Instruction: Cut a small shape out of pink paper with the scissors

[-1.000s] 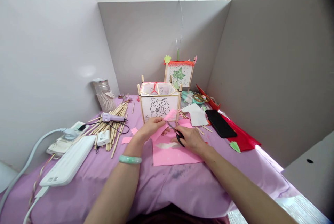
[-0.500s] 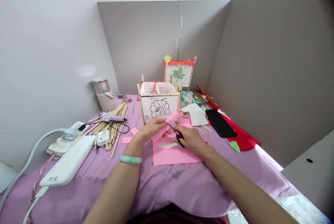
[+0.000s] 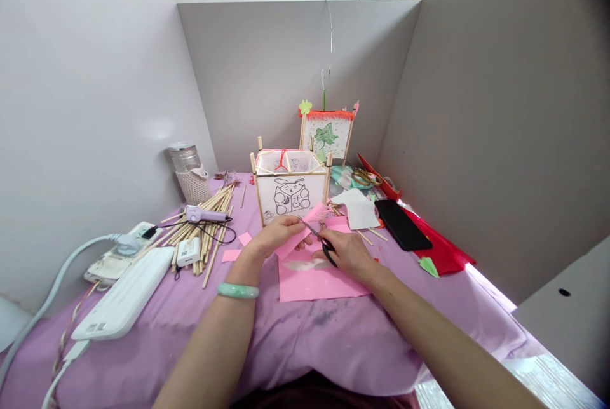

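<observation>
Two hands: we see both meeting over the paper near the middle of the table, the left hand (image 3: pixel 281 234) coming in from seven o'clock and the right hand (image 3: pixel 350 253) from four.
Left grip: thumb and fingers pinched together on a pink piece (image 3: pixel 290 246), a few fingertips showing past its edge.
Right grip: fingers curled round the dark handles of the scissors (image 3: pixel 328 253), whose blades point to about ten o'clock and meet the pink piece — how wide they are parted we cannot tell.
Pink piece: between the hands, tilted, above a larger pink sheet (image 3: pixel 314 288) that reaches out toward six o'clock.
Since a second ago: we find its upper end slightly further right; both hands keep their grips, and the sheet has stayed put — against half a second ago we notice hardly any shift.
Rabbit lantern: the stick-framed lantern (image 3: pixel 290 196) stands upright just beyond the hands at eleven o'clock, unmoved.
Pink scraps: small scraps (image 3: pixel 232 256) lie at nine o'clock, near a heap of sticks (image 3: pixel 206 256).
Black phone: the phone (image 3: pixel 403 225) lies at three o'clock, partly on red material (image 3: pixel 443 260).
</observation>
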`<action>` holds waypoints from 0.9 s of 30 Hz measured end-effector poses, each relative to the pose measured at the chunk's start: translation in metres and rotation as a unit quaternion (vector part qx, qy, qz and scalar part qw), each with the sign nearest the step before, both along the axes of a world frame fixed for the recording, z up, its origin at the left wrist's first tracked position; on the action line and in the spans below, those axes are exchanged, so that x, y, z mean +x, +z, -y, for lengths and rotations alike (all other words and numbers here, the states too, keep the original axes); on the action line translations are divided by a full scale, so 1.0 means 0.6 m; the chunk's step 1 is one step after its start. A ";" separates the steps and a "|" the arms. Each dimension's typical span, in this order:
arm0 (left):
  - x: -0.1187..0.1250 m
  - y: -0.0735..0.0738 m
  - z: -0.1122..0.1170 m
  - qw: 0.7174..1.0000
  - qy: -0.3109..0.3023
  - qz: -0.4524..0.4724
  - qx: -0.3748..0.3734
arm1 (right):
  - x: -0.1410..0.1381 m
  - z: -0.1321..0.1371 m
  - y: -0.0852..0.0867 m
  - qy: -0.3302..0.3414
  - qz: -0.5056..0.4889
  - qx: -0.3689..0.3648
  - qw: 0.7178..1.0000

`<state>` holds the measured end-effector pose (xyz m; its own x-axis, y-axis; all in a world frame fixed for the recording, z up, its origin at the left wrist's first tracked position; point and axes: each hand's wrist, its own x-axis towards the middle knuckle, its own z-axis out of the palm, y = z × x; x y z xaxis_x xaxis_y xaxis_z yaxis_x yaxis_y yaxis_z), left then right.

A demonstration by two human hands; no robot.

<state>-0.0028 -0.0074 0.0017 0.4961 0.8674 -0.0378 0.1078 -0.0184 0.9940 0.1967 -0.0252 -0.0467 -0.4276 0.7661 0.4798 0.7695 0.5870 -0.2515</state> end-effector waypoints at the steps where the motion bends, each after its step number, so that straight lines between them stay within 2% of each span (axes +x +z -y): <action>1: 0.000 0.001 0.000 1.000 0.000 0.000 0.000 | 0.000 0.000 0.001 0.000 -0.001 0.000 1.000; 18: -0.003 -0.001 -0.001 1.000 -0.016 0.001 0.017 | 0.000 0.001 0.002 -0.002 -0.012 -0.002 1.000; 27: -0.005 -0.012 -0.014 0.999 0.044 -0.003 0.029 | 0.001 0.001 -0.001 0.007 -0.006 -0.011 1.000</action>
<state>-0.0060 0.0011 -0.0054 0.4182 0.9083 0.0117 0.1169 -0.0666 0.9909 0.1972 -0.0259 -0.0471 -0.4333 0.7702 0.4680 0.7579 0.5924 -0.2732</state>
